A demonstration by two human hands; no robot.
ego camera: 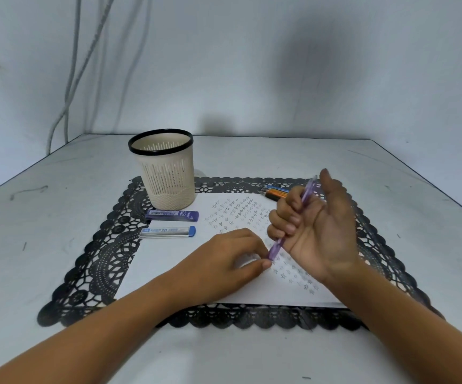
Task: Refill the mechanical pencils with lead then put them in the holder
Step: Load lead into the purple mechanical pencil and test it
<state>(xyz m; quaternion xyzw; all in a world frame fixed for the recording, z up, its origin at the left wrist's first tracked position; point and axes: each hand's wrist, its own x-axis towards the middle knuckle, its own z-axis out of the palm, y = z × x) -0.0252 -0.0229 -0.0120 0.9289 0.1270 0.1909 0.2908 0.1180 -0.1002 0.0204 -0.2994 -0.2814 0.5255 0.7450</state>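
1. While held aslant above the paper, one purple mechanical pencil (276, 248) sits in the right hand (318, 228), three or four fingers curled round its barrel and the thumb raised clear.
2. One left hand (232, 256), with thumb and forefinger pinched narrow on the pencil's lower end; the other fingers are loosely bent.
3. One holder (169, 173), a cream slotted cup with a black rim, upright at the mat's far left corner, well apart from the held pencil.
4. Two lead cases just in front of the holder: one dark blue box (171, 215) and one clear tube with blue cap (167, 231), lying side by side.
5. Further pencils (275, 193), orange and blue, at least three, lying behind the right hand; full count hidden.
6. One sheet of white paper (169, 261) marked with rows of small stars.
7. One black lace mat (99, 256) under the sheet.
8. One grey table (58, 217).
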